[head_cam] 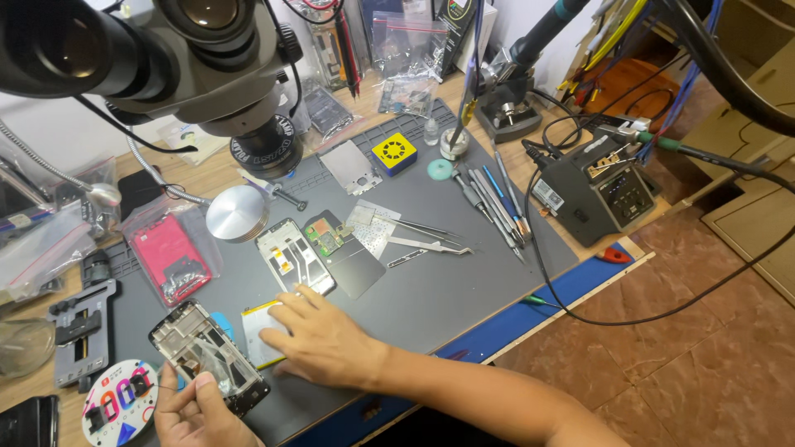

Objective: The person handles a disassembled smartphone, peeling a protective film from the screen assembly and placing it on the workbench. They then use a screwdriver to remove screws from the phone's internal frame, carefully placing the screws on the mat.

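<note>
Left hand point(192, 411): near bench edge, grip pinching phone frame point(207, 356).
Right hand point(319, 338): fingers spread flat on battery point(255, 327), mat point(447, 273) front.
Step, judged: disassembly; next needs steady lifting.

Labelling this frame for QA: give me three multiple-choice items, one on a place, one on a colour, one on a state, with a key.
1. Where does the right hand rest?
A. on the flat battery
B. on the soldering station
C. on the microscope

2. What colour is the small square block on the grey mat?
A. red
B. yellow
C. white

3. What is the left hand doing?
A. lying empty
B. gripping tweezers
C. holding a phone frame

Key: 1 A, palm and fingers lie on the battery; 2 B, its top is yellow; 3 C, fingers pinch the frame's lower end.
</note>
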